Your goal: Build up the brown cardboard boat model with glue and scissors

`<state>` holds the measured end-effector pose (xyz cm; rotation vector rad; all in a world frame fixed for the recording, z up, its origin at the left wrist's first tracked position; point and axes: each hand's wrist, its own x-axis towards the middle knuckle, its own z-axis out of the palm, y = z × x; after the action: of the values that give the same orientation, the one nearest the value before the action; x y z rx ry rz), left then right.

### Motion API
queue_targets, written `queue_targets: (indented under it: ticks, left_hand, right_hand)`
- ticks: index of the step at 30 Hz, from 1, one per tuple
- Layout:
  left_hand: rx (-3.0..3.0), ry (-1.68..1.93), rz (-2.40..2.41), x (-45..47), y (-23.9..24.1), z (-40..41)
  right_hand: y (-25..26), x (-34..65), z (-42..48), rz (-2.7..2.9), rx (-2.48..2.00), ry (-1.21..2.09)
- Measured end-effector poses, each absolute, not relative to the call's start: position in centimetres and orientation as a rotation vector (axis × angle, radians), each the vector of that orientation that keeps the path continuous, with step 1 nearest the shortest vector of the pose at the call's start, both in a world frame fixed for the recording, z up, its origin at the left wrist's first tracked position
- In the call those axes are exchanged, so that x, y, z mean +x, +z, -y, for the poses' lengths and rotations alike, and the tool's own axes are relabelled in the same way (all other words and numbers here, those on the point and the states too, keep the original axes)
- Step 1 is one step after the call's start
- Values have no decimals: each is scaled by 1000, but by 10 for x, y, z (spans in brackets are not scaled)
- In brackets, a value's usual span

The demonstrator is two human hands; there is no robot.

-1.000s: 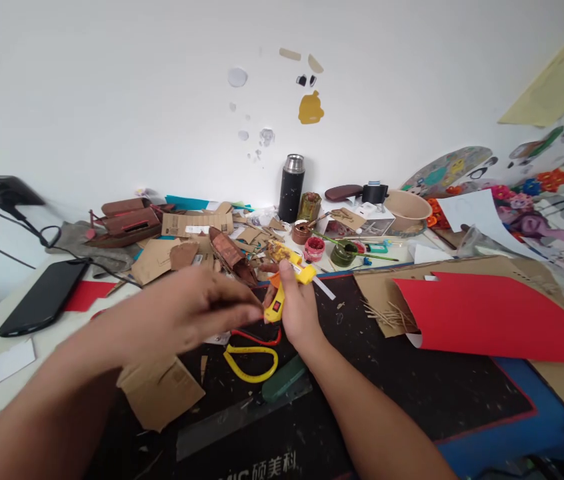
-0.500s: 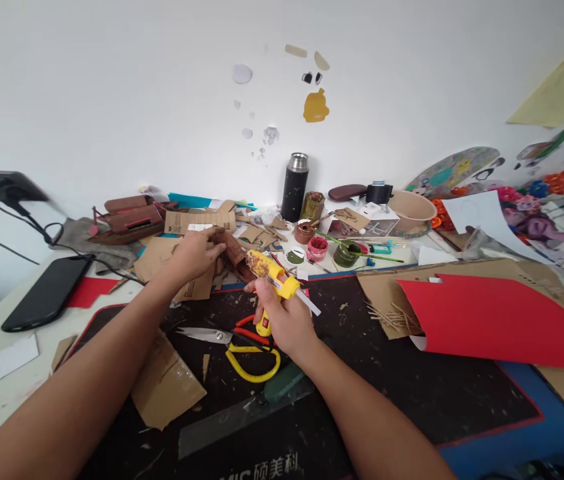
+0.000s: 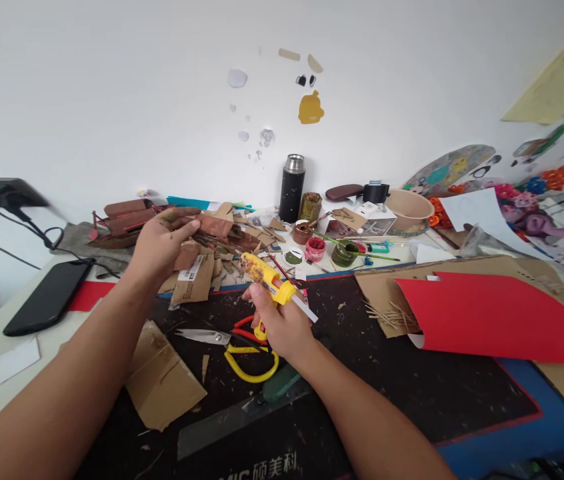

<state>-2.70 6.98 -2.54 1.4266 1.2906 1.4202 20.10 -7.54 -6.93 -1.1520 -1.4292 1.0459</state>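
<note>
My right hand (image 3: 282,327) is closed round a yellow hot glue gun (image 3: 268,279), nozzle pointing up and left, a white glue stick jutting from its back. My left hand (image 3: 162,243) is closed on a brown cardboard boat model (image 3: 222,228), lifted above a heap of cardboard scraps (image 3: 197,280). Yellow-handled scissors (image 3: 242,347) lie on the black cutting mat (image 3: 412,373) just below my right hand.
A black phone (image 3: 47,297) lies at the left. A black flask (image 3: 292,188), paint pots (image 3: 345,253) and a bowl (image 3: 409,208) stand at the back. Red paper (image 3: 492,313) on cardboard covers the right. A loose cardboard piece (image 3: 162,380) lies at the front left.
My left hand reached back to the scrap heap, took the brown boat model and lifted it. My right hand tilted the glue gun's nozzle up and left.
</note>
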Motion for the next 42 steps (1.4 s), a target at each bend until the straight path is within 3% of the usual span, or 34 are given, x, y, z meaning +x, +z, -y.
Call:
queue_targets:
  ticks: [11, 42]
  left_hand:
    - [1875, 1492, -1422, -11, 4, -40]
    - [1864, 1551, -1345, -8, 3, -38]
  right_hand:
    - [-62, 200, 75, 1358, -1167, 1031]
    - [-61, 201, 76, 1347, -1183, 1045]
